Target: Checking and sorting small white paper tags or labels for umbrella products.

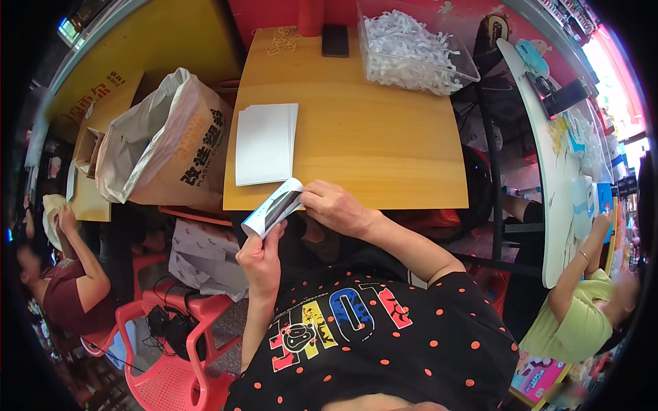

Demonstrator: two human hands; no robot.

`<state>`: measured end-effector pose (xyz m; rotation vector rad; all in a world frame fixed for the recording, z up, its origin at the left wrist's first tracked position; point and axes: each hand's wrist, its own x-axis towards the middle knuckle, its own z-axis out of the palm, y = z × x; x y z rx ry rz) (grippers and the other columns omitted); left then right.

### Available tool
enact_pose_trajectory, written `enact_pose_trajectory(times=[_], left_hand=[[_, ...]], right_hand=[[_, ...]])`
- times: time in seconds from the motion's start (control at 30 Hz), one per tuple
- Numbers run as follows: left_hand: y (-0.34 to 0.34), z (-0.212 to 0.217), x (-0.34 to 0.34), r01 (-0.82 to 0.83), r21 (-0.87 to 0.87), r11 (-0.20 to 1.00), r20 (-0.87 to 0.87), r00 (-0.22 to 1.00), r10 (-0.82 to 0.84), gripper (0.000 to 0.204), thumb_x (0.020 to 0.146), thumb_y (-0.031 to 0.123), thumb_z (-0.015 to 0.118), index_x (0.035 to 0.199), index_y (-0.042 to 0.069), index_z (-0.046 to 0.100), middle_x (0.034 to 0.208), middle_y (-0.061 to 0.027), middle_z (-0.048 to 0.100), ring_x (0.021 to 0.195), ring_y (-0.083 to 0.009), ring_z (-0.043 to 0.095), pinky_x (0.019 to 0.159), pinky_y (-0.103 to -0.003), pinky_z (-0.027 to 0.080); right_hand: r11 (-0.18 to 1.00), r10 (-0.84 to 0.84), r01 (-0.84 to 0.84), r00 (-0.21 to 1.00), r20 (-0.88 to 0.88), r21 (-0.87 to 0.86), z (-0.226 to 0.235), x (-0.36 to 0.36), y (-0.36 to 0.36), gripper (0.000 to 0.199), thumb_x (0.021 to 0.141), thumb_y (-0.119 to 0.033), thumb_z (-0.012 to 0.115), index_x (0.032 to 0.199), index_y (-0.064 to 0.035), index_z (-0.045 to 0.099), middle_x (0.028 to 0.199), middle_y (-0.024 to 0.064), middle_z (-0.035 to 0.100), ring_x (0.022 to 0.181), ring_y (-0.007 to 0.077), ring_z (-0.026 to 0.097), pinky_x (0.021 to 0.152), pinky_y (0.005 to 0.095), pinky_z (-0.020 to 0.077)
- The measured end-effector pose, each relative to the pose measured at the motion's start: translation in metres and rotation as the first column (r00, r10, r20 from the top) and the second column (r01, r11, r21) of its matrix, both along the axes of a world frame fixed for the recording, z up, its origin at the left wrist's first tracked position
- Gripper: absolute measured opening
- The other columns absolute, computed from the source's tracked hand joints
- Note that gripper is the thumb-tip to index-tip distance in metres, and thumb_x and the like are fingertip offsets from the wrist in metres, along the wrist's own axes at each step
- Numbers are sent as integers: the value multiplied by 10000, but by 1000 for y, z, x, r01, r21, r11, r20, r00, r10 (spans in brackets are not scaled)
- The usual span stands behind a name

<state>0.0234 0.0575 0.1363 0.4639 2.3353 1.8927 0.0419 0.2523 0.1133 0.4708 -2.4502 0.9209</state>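
A curled printed sheet [273, 210], white and pale blue with a dark patch, is between my two hands just off the table's near edge. My left hand [260, 264] grips its lower end, thumb and fingers pressed to it. At its upper right edge, my right hand [336, 207] pinches the sheet between thumb and fingers. Right beyond it lies a stack of white sheets [266, 145] on the left of the wooden table [384, 151]. Whether the curled sheet is a single layer or several I cannot tell.
A clear bin [411, 65] of white paper strips stands at the back right, near a dark phone [335, 41] and rubber bands [282, 40]. Left are a large open sack [199, 147] and a red chair [168, 377]. People sit at both sides, one by a white table [555, 264].
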Motion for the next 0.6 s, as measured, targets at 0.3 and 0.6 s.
enact_pose_trajectory(times=[0.3,0.6], left_hand=[[-2,-3,-2,-42,15,999,15,999,42,170,905,-15,570,1030,-111,636,950,-127,683,864,-195,680,757,-293,571],[-4,-12,-2,-46,79,996,40,998,43,165,899,-21,572,1016,-117,636,947,-139,687,869,-195,681,770,-292,567]], right_hand=[[1000,12,-12,1000,5,-25,-6,-4,-4,130,728,34,603,822,-12,526,805,132,545,772,301,564,690,378,485],[998,31,-25,993,113,-57,-5,-5,-6,189,709,48,643,843,-32,537,867,117,586,826,300,601,711,362,500]])
